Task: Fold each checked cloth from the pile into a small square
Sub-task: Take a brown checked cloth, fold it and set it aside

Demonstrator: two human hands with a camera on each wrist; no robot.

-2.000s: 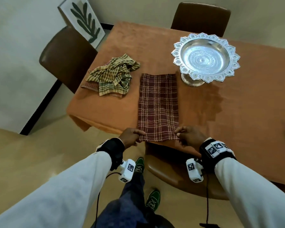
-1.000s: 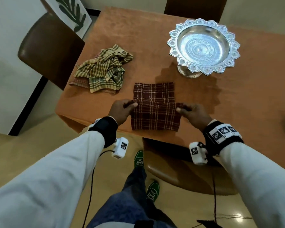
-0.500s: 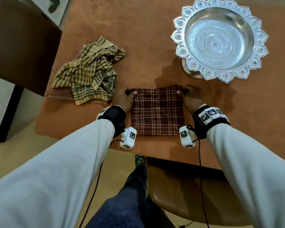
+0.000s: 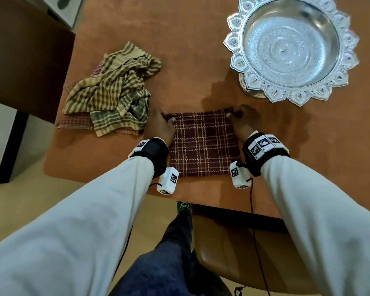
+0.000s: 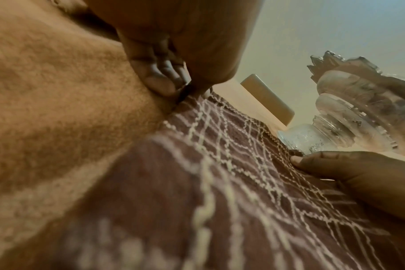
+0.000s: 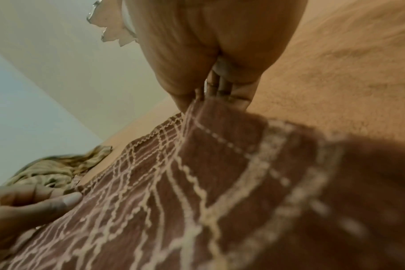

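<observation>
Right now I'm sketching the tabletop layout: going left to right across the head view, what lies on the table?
Pile of checked cloths → left hand → maroon checked cloth → right hand → silver pedestal bowl, set farther back on the table.

Bowl (image 4: 291, 48) rim — cut off

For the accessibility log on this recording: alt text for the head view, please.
Both hands pinch the far corners of a folded maroon checked cloth on an orange table, left hand and right hand. A crumpled olive checked cloth pile lies left; an ornate silver pedestal bowl stands far right.
</observation>
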